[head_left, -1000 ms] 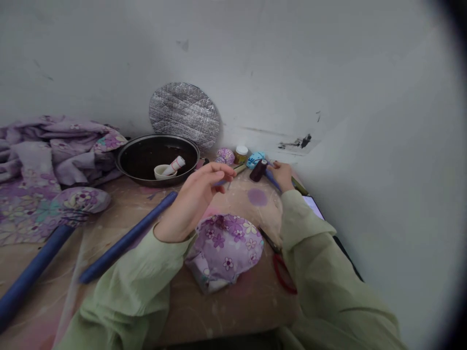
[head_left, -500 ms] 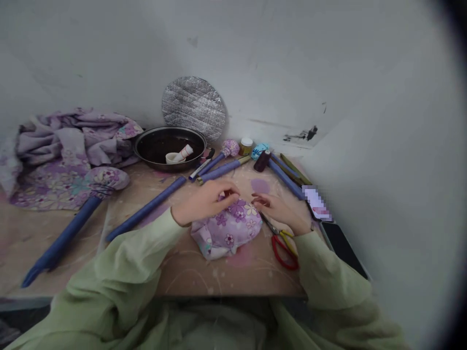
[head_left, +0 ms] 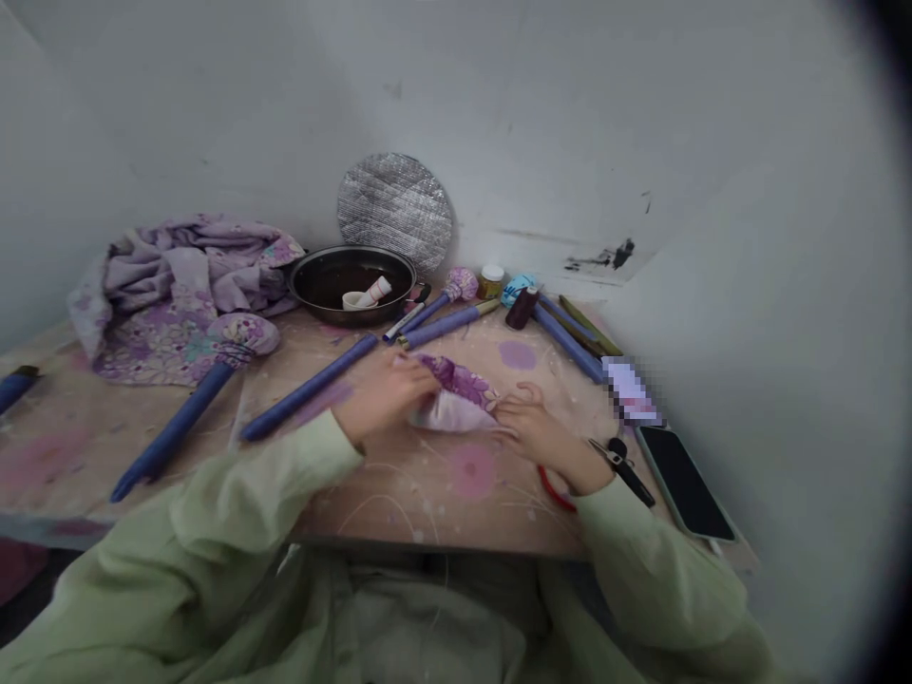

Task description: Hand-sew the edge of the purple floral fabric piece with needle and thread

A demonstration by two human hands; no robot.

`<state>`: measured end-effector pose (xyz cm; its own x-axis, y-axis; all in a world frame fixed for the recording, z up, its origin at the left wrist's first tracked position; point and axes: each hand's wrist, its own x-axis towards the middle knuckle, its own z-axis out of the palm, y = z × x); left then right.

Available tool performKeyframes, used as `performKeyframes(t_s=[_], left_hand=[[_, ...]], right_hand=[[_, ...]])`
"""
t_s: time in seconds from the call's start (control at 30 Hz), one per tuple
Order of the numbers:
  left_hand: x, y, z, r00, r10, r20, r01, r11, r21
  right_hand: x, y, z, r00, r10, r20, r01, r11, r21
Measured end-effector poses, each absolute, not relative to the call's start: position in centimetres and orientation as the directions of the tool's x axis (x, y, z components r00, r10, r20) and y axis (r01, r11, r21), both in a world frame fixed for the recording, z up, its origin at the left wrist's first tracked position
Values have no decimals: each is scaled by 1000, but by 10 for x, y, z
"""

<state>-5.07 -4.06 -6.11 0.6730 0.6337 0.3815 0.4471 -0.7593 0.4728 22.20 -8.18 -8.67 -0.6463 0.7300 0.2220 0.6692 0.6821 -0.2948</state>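
Between my hands, a piece of purple floral fabric [head_left: 463, 385] is lifted at both ends, with its pale underside folded up along the near edge. My left hand [head_left: 391, 391] grips its left end, the fingertips partly hidden behind the cloth. At the right end my right hand [head_left: 531, 423] pinches the cloth, one finger curled above it. Under my right wrist shows a red handle of the scissors [head_left: 556, 489]; the rest of them is covered. A blue-wrapped stick [head_left: 310, 388] lies just left of my left hand.
A dark pan [head_left: 352, 285] holds a small white cup. Bunched floral cloth [head_left: 157, 294] and a cloth-headed blue stick [head_left: 189, 418] lie left. Farther right are a dark thread spool [head_left: 522, 309], a lidded jar [head_left: 491, 282], black-handled snips [head_left: 627, 470] and a phone [head_left: 688, 484].
Both hands have taken hold of the fabric's ends and pulled it out sideways, its pale underside now folded toward me. My right wrist now covers most of the scissors. The view has shifted slightly.
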Motion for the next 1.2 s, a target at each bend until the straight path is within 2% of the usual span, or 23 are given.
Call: performKeyframes(t_s=[0.13, 0.17, 0.3, 0.47, 0.67, 0.8, 0.97, 1.1, 1.2], left_hand=[[-66, 4, -44, 679, 592, 433, 478, -805, 351], [-70, 9, -45, 734, 540, 412, 477, -842, 253], [-82, 4, -69, 831, 464, 306, 419, -885, 204], [-77, -18, -95, 870, 426, 246, 382, -900, 209], [-53, -14, -92, 858, 445, 259, 402, -893, 202], [-42, 8, -75, 774, 544, 324, 502, -839, 208], [-32, 27, -55, 672, 589, 449, 548, -803, 233], [-39, 20, -69, 785, 501, 366, 437, -865, 248], [-50, 9, -85, 842, 467, 270, 376, -867, 327]], right_hand=[[215, -71, -68, -539, 769, 344, 758, 621, -201], [215, -70, -66, -520, 773, 364, 772, 608, -188], [218, -77, -75, -573, 758, 311, 750, 638, -175], [213, -85, -93, -582, 778, 235, 759, 624, -187], [181, -71, -85, -567, 791, 228, 758, 610, -231], [176, -44, -67, -447, 841, 305, 797, 529, -291], [187, -23, -45, -319, 853, 413, 793, 479, -376], [188, -31, -64, -423, 841, 336, 741, 535, -406], [182, -39, -89, -524, 814, 250, 686, 578, -442]])
